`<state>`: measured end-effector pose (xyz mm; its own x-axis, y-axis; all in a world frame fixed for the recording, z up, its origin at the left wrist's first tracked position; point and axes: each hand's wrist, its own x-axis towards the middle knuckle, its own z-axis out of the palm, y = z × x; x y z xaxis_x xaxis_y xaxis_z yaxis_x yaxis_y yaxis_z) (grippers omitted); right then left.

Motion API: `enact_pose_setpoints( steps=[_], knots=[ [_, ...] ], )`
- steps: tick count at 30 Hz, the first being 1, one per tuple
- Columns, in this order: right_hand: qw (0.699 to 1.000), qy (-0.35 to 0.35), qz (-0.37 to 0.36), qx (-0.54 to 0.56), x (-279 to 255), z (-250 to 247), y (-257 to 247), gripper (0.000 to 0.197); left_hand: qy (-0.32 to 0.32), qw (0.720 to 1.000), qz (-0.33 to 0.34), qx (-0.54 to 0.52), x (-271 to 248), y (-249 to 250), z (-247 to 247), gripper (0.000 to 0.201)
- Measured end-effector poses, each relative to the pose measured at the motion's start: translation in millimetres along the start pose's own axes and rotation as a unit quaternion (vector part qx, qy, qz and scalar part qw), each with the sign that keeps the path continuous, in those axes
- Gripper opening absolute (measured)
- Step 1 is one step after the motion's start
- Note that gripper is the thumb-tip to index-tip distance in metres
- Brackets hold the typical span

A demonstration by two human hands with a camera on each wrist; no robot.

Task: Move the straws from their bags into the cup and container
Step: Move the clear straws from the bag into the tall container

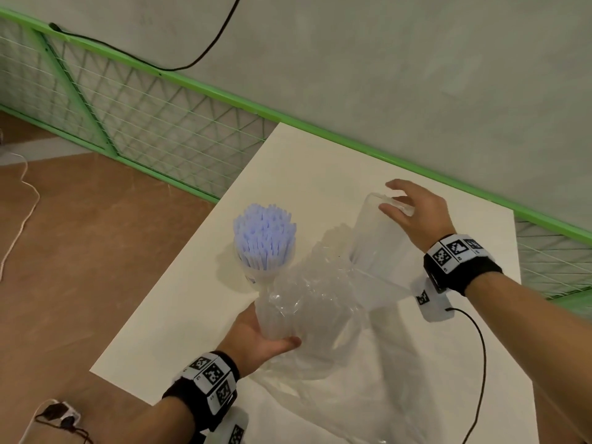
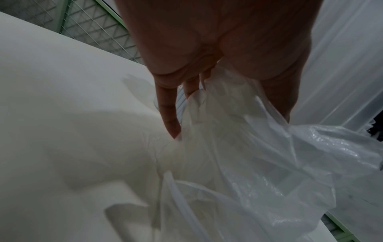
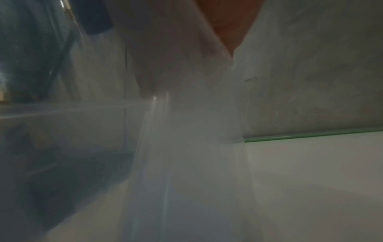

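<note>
A clear cup [image 1: 256, 277] packed with pale blue straws [image 1: 263, 239] stands at the table's left side. My left hand [image 1: 272, 338] grips a crumpled clear bag [image 1: 307, 302] of clear straws from below, lifted and leaning toward the far right; in the left wrist view the fingers [image 2: 168, 114] curl into the bag's film [image 2: 259, 147]. A tall clear container [image 1: 374, 248] stands behind the bag. My right hand [image 1: 400, 203] holds its top rim, thumb on the near side and fingers over the far side. The right wrist view is blurred by the container's wall [image 3: 186, 147].
An empty flat clear bag [image 1: 352, 398] lies on the white table [image 1: 304, 161] near the front. A white tag [image 1: 431, 304] with a black cable [image 1: 482, 354] lies at the right. Green mesh fencing [image 1: 153, 120] runs behind; the table's left edge is close to the cup.
</note>
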<state>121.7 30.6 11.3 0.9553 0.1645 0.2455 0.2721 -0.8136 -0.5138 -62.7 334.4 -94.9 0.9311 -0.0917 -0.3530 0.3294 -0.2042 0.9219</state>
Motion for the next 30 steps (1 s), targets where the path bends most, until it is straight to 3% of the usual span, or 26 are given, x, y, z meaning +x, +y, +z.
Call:
enact_pose_setpoints(
  steps=[3, 14, 18, 21, 24, 26, 30],
  knots=[
    [0.998, 0.039, -0.046, -0.025, -3, 1, 4, 0.013, -0.004, 1.000, 0.003, 0.009, 1, -1, -1, 0.072],
    [0.998, 0.012, -0.037, -0.055, -3, 5, 6, 0.011, 0.003, 1.000, 0.006, 0.025, 1, -1, -1, 0.072],
    [0.991, -0.059, -0.032, -0.116, -5, 3, 1, 0.023, 0.000, 1.000, 0.006, 0.023, 0, 1, -1, 0.071],
    [0.996, -0.047, -0.024, -0.071, -7, -1, -6, 0.027, -0.003, 1.000, 0.006, 0.022, 0, 2, -1, 0.071],
    [0.986, -0.144, 0.033, -0.075, -2, -8, -8, 0.073, -0.006, 1.000, 0.007, 0.020, 0, 1, -1, 0.071],
    [0.968, -0.211, 0.048, -0.126, 3, -11, -8, 0.089, -0.005, 1.000, 0.007, 0.012, 0, 1, -1, 0.070],
    [0.962, -0.201, 0.060, -0.174, 9, -6, -8, 0.078, -0.007, 1.000, 0.009, 0.017, 0, 1, -2, 0.070]
  ],
)
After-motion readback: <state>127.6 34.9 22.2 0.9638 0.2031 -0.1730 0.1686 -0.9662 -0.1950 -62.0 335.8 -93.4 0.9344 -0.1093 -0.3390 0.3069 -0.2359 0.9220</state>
